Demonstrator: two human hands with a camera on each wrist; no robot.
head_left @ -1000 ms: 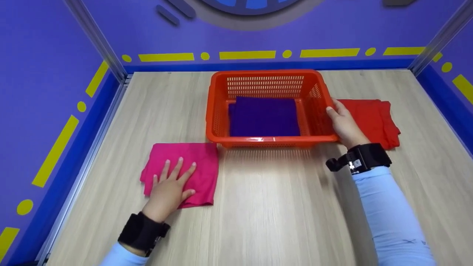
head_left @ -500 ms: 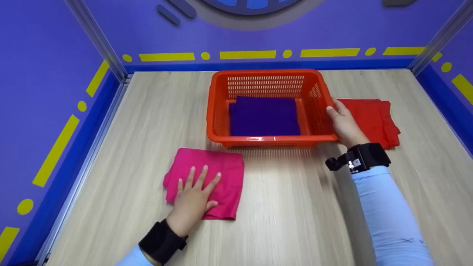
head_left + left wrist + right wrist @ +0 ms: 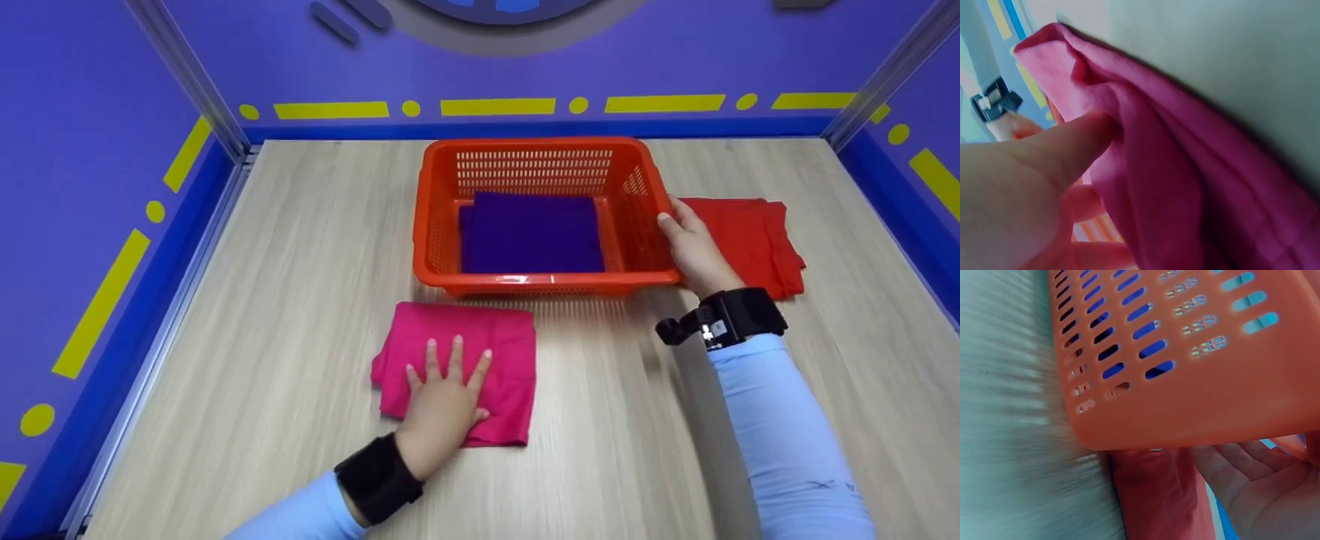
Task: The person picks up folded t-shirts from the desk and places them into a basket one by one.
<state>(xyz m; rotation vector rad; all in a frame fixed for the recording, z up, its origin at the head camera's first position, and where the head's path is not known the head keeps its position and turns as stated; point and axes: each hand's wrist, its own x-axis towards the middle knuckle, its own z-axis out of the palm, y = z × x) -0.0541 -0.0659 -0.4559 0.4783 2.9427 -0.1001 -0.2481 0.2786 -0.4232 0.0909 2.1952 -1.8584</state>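
Note:
A folded pink cloth [image 3: 420, 337] lies on the table in front of the basket. My left hand [image 3: 442, 409] rests on it with fingers spread and fairly straight. In the left wrist view the thumb presses into the cloth's layered folds [image 3: 1157, 185]. An orange-red plastic basket [image 3: 540, 280] with slotted walls stands at the back, and a folded dark purple cloth [image 3: 536, 232] lies inside it. At its right end my right hand [image 3: 697, 251] grips the rim, thumb on top. The right wrist view has the fingers [image 3: 1230, 467] under the edge of the basket wall [image 3: 1196, 405].
Right of the basket, partly behind my right hand, lies a folded red cloth [image 3: 757, 247]. Purple-blue panels [image 3: 360, 67] with yellow marks enclose the light wooden table [image 3: 600, 420] at the back and sides. Each wrist wears a black strap [image 3: 379, 480].
My left hand has slid the pink cloth rightward across the table, from the left of the basket to in front of it. The right hand keeps its hold on the basket, which stays in place.

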